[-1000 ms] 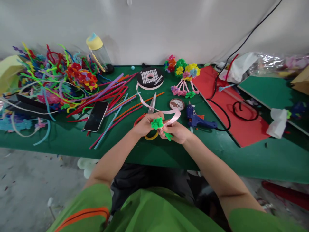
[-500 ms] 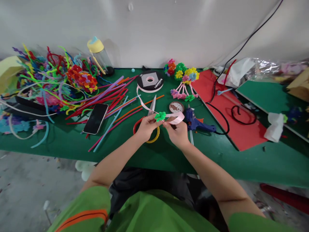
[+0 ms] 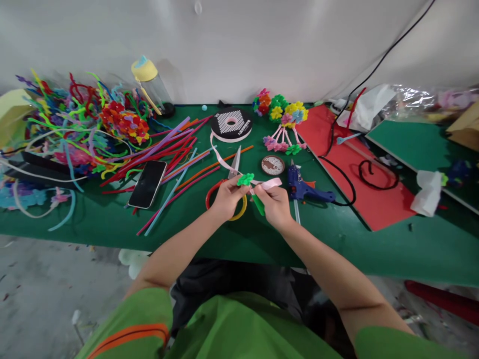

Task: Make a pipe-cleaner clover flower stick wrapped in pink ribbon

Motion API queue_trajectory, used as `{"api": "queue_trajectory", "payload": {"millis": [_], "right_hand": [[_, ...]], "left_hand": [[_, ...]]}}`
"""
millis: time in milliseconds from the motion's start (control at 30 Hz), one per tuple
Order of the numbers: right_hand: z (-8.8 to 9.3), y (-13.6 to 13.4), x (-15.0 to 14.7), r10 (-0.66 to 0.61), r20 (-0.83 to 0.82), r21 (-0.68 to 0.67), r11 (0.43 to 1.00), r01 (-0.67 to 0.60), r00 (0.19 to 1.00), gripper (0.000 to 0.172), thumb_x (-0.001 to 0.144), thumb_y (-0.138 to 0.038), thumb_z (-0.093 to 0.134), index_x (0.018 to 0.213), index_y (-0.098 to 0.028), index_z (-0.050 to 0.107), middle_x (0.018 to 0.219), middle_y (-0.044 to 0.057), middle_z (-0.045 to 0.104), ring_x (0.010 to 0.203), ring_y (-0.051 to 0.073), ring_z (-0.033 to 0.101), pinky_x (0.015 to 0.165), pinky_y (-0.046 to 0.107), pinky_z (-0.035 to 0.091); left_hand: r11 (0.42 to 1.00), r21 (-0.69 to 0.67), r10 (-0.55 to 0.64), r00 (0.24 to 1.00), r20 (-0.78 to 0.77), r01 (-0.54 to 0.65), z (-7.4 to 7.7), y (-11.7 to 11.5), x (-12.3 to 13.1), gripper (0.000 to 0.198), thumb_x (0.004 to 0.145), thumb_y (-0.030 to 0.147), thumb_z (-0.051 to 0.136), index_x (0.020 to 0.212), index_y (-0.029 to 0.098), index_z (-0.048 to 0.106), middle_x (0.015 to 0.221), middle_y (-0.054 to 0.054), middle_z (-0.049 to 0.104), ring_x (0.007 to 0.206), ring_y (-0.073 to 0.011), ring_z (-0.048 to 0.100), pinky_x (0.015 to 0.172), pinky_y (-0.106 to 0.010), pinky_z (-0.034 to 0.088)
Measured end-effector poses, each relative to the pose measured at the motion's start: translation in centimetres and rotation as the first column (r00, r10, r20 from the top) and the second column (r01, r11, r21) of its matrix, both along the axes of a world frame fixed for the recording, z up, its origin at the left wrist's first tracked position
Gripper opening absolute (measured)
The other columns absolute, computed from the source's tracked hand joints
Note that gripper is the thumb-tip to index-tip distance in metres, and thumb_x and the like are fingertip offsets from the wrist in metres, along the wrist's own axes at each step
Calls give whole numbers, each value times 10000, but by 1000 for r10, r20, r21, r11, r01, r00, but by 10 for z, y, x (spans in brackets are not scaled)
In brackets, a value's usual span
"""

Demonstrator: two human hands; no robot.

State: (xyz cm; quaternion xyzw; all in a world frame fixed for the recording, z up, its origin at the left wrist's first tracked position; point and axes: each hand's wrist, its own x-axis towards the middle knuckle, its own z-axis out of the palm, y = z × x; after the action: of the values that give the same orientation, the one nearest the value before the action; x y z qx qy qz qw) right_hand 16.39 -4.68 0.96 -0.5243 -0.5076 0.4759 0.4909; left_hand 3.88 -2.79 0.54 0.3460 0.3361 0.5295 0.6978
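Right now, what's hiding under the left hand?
The scissors lie on the green table beneath the left hand: blades and parts of the red and yellow handles stick out. The hand covers the rest, so I can't tell what else is there.

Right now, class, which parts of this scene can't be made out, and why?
- Head view: the scissors' middle, covered by the left hand.
- Head view: the pink ribbon inside the right hand's grip, hidden by the fingers.
- Head view: the small print on the ribbon spool, too small to read.
- Head view: the pale yellow item at far left, cut off by the picture's edge.
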Motion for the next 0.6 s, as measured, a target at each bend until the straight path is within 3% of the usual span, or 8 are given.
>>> {"api": "queue_trajectory", "payload": {"millis": [133,267,433,600], "right_hand": [[0,4,-3,23,-316,-189,978,-87,948,329,647,-486,663,586,-163,643,494,-2,557,437,83,465,426,222,342],[4,6,-4,41,-505,-300,928,-220,862,307,577,-457,726,583,-160,646,498,-4,580,432,87,494,423,221,363],[6,7,-3,124,-674,-311,846,-432,728,276,595,-397,731,579,-139,635,462,-5,553,432,86,476,427,217,344],[5,7,0,222,-768,-283,724,-629,601,266,648,-370,704,585,-127,618,435,-24,469,453,72,429,455,214,315]], "left_hand": [[998,-13,-57,998,24,58,4,-1,0,253,566,342,768,617,150,613,557,33,520,531,-78,501,481,-218,441],[996,1,-94,995,26,94,4,-1,-1,274,588,359,752,645,148,588,518,40,498,465,-80,489,416,-224,443],[987,70,-146,989,-30,148,-2,1,-6,239,657,324,707,671,144,551,555,45,475,471,-68,497,452,-219,455],[965,217,-118,982,-150,149,-1,4,-11,254,664,318,702,598,137,537,670,20,448,598,-56,464,536,-189,427]]}}
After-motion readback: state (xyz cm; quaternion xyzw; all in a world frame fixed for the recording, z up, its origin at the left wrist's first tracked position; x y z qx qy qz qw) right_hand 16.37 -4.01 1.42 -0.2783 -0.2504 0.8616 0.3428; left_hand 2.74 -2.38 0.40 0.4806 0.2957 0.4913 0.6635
